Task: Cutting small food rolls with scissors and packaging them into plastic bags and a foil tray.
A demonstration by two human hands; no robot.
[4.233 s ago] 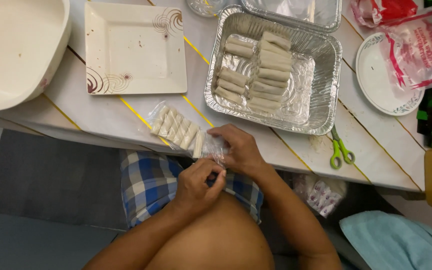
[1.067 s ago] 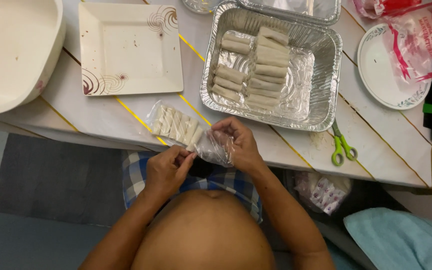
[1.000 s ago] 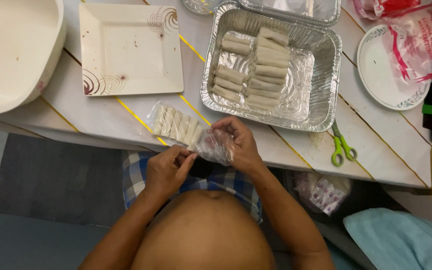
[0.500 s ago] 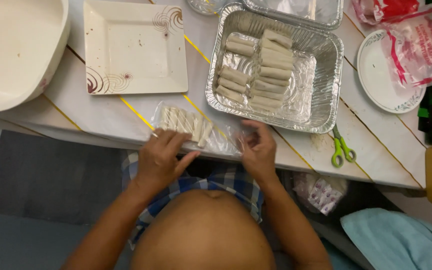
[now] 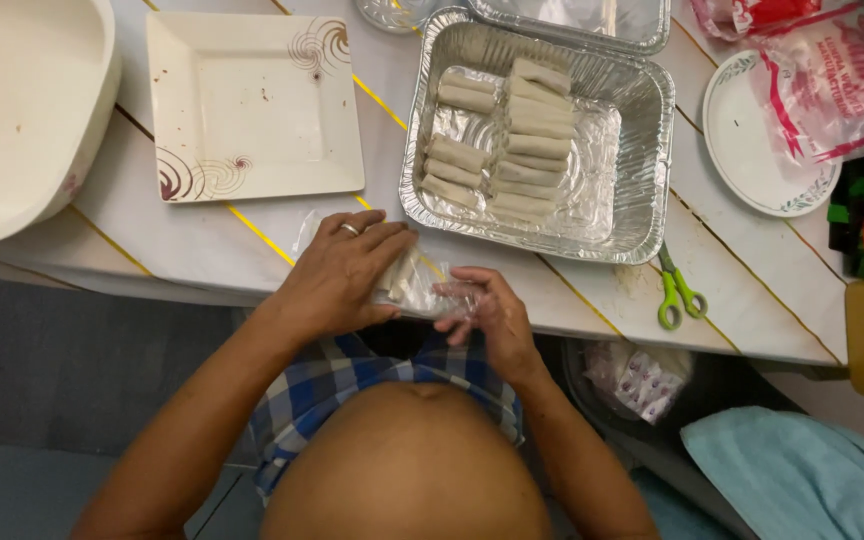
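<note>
At the desk's (image 5: 202, 235) near edge, my left hand (image 5: 337, 275) lies flat over a clear bag (image 5: 422, 290) of pale rolls (image 5: 399, 280), fingers (image 5: 377, 240) spread and pressing down rather than closed around anything. My right hand (image 5: 487, 315) pinches the bag's loose end, thumb and fingertips (image 5: 452, 295) drawn together on the crinkled plastic just right of my left fingers.

I judge the step in hand to be opening the bag to free the rolls. The next move calls for a steady hold under the left palm while the right fingers part or tear the plastic, gently, so the soft rolls are not crushed or tipped off the edge.

Beyond my fingertips sits a foil tray (image 5: 642, 170) with two rows of rolls already laid in it. Green scissors (image 5: 674, 295) lie to the right of my right hand; a square plate (image 5: 252, 110) lies beyond my left fingers, with a pale basin (image 5: 22, 110) further left.

Most of the bag is hidden under my left hand, so I cannot count the rolls left inside or tell whether the plastic is already torn. A second foil tray (image 5: 572, 18) and a red-printed bag (image 5: 832, 80) are cut off at the top edge.
</note>
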